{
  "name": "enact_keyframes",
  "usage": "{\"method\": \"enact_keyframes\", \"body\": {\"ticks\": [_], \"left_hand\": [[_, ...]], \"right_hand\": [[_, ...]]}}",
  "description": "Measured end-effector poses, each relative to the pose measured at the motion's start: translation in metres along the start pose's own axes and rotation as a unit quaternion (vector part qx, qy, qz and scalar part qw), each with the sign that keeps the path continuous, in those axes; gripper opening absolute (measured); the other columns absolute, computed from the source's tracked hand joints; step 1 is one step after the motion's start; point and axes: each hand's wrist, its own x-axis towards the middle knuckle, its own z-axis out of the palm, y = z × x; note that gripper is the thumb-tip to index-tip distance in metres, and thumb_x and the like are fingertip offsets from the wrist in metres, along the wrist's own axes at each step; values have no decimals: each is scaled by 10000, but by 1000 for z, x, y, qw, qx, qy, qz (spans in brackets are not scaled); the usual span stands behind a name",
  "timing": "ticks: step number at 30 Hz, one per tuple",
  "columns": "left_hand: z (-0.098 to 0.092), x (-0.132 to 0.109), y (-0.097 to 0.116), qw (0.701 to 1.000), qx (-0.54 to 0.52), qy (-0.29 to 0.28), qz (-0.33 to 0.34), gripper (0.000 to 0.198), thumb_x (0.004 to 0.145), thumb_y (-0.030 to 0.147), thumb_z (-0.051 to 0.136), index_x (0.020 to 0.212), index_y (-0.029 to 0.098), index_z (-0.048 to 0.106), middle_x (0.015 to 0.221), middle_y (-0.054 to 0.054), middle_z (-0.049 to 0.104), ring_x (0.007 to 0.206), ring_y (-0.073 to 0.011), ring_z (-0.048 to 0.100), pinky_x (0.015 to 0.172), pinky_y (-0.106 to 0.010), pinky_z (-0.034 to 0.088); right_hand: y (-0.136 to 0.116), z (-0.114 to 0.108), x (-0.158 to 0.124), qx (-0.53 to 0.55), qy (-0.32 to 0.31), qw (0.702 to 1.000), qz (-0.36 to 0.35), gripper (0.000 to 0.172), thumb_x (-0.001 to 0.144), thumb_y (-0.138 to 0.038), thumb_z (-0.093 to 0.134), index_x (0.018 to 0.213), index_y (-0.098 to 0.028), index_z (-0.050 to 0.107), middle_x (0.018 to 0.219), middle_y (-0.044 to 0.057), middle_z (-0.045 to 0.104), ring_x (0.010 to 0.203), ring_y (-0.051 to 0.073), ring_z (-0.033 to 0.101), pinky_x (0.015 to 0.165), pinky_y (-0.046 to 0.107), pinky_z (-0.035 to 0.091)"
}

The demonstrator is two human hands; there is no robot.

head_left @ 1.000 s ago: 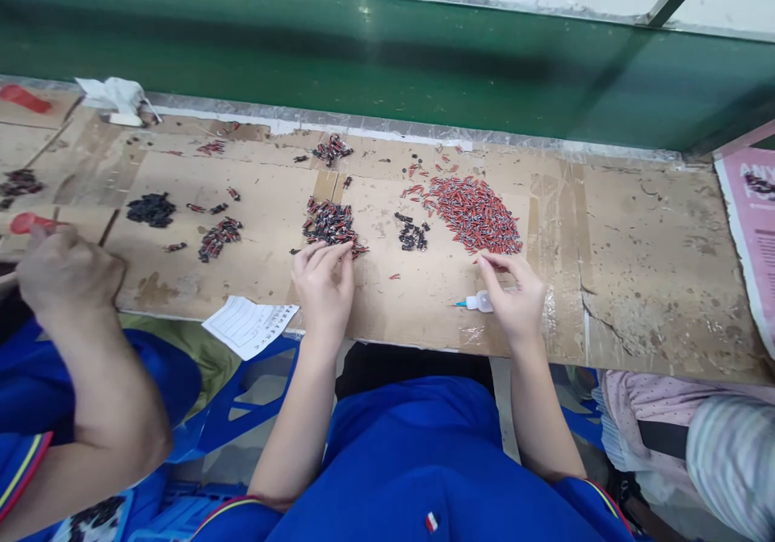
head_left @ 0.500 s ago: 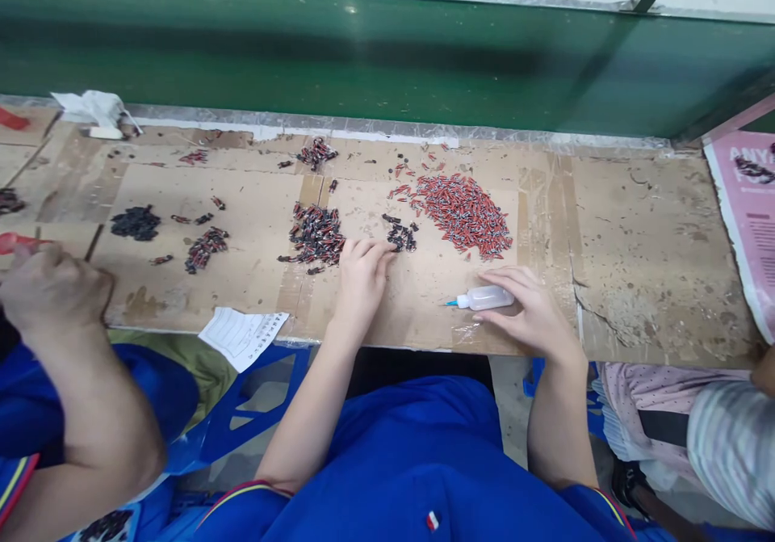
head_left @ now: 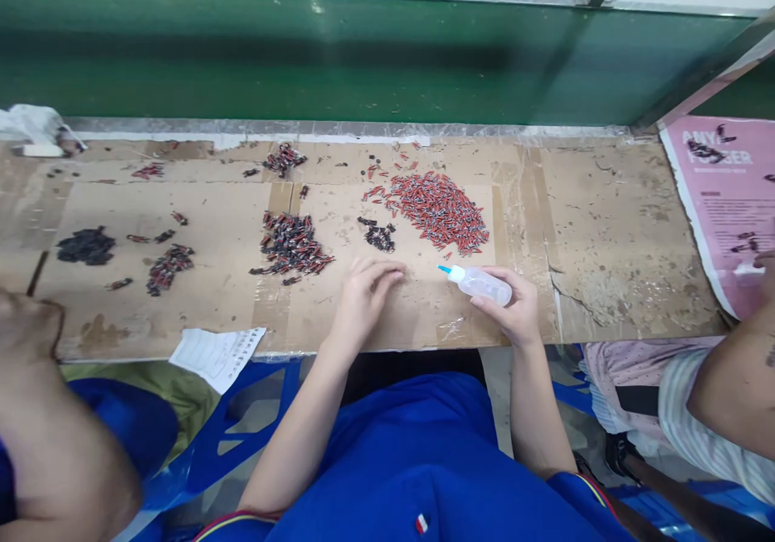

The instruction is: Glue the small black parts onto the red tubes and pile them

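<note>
My right hand (head_left: 513, 300) is closed around a clear plastic squeeze bottle (head_left: 484, 285) with a white cap and a blue nozzle. The nozzle points left, and the bottle is tilted. My left hand (head_left: 368, 293) is at the front middle of the cardboard, fingertips pinched together; anything between them is too small to make out. Just beyond it lies a small pile of black parts (head_left: 380, 237). Farther right is a big heap of small red parts with silvery ends (head_left: 439, 209). A pile of joined black-and-red parts (head_left: 294, 243) is left of my left hand.
On the left lie a black pile (head_left: 85, 245) and a smaller black-and-red pile (head_left: 169, 269). A paper slip (head_left: 218, 356) overhangs the front edge. Co-workers' arms (head_left: 54, 413) appear at both sides. A pink poster (head_left: 726, 203) covers the right end, below a green panel (head_left: 327, 57).
My right hand has closed on the squeeze bottle and picked it up, its nozzle now tipped upward. My left hand has drawn back from the black parts, fingers pinched. The view has shifted right.
</note>
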Motion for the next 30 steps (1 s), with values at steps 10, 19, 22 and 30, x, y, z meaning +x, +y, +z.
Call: {"method": "enact_keyframes", "body": {"ticks": [10,19,22,30], "left_hand": [[24,-27,-1,991,99,82,-24,14,759,321,755,759,306,756,945,-63,749,1125,-347,530,973,-552,251],[18,-27,4,995,61,25,-74,220,768,210,726,974,285,731,877,-44,769,1093,-302,601,950,-498,311],[20,-26,4,993,55,36,-94,207,746,190,741,935,276,737,845,-44,765,1072,-298,623,970,-511,303],[17,-21,12,989,57,21,-135,202,724,175,755,904,266,742,824,-45,756,1093,-301,633,1010,-563,309]], "right_hand": [[2,33,-7,161,104,975,109,371,694,-558,664,818,-208,659,731,45,709,637,215,668,503,298,500],[-12,56,-13,64,173,978,95,190,692,-375,729,676,-206,643,661,33,700,618,211,660,554,311,529],[-12,61,-11,63,167,979,103,187,691,-365,732,685,-196,651,668,35,697,628,212,655,572,315,525],[-9,63,-11,41,152,981,113,215,707,-377,722,698,-173,654,674,33,693,628,197,643,573,296,502]]}}
